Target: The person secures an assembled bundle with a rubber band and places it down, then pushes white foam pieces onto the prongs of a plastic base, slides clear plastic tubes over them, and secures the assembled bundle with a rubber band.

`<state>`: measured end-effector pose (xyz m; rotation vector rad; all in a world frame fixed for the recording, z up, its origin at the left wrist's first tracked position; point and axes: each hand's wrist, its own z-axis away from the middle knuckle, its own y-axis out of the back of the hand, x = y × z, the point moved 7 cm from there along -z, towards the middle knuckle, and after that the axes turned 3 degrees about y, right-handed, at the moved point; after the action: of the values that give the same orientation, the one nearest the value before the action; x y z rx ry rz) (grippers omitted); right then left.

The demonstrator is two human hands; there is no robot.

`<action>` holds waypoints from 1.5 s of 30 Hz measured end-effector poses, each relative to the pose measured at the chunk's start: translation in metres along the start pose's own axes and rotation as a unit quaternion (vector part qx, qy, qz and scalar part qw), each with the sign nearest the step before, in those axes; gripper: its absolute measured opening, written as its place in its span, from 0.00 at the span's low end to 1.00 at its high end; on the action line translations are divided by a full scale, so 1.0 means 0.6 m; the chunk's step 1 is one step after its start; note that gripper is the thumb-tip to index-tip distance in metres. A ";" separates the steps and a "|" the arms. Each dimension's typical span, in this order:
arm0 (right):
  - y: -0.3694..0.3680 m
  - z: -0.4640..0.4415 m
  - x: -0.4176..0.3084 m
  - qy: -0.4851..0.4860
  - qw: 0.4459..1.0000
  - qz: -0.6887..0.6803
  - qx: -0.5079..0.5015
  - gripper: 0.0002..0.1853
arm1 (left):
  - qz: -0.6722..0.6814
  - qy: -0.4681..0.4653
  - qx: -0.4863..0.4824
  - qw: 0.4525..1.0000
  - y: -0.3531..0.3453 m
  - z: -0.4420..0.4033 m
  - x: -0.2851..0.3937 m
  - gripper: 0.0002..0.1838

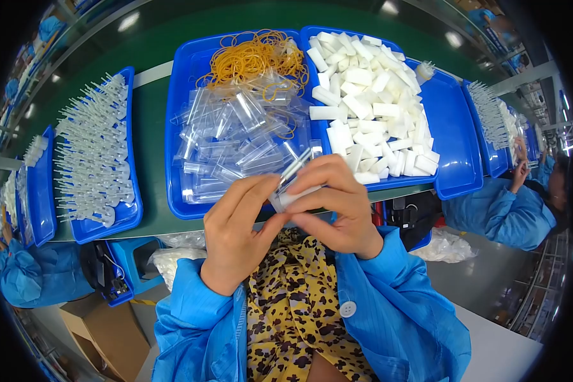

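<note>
My left hand (239,226) and my right hand (337,207) meet in front of my chest, both closed on the same small assembly. A white foam block (297,198) shows between the fingertips, and a shiny clear plastic piece (293,170) sticks up above it, tilted to the right. Fingers cover much of both, so how they join cannot be made out. Just beyond my hands is a blue tray (177,159) with clear plastic pieces (235,134) and tan rubber bands (254,60). White foam blocks (375,108) fill the tray to its right.
On the left, a blue tray (134,219) holds rows of white stemmed parts (95,146). Another blue tray (452,134) stands at the right. Co-workers in blue sleeves sit at the right (503,213) and left (41,277). A cardboard box (105,334) is on the floor.
</note>
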<state>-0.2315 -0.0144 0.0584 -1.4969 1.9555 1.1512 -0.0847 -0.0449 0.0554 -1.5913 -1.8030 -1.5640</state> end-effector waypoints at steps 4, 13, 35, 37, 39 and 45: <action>0.052 -0.009 0.028 -0.075 0.989 -0.060 0.110 0.09 | 0.016 0.026 -0.011 0.999 0.003 0.001 -0.009 0.22; 0.058 -0.050 0.120 -0.122 0.908 0.401 -0.002 0.11 | 0.278 0.209 -0.060 0.936 -0.020 0.018 -0.053 0.22; 0.052 0.031 0.053 -0.190 0.948 -0.221 0.125 0.09 | 0.309 0.115 0.011 0.944 -0.024 0.006 -0.043 0.05; 0.059 0.036 0.058 -0.212 0.937 -0.238 0.144 0.09 | 0.303 0.112 0.017 0.946 -0.018 0.008 -0.045 0.05; 0.064 0.038 0.063 -0.219 0.936 -0.242 0.133 0.08 | 0.298 0.109 0.023 0.948 -0.014 0.008 -0.045 0.05; 0.043 0.027 0.045 -0.206 0.955 -0.204 0.066 0.08 | 0.243 0.111 0.022 0.963 -0.015 0.011 -0.041 0.05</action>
<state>-0.2669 -0.0152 0.0385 -1.3712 1.3412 1.0245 -0.0804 -0.0510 0.0292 -1.6048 -1.2034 -1.3903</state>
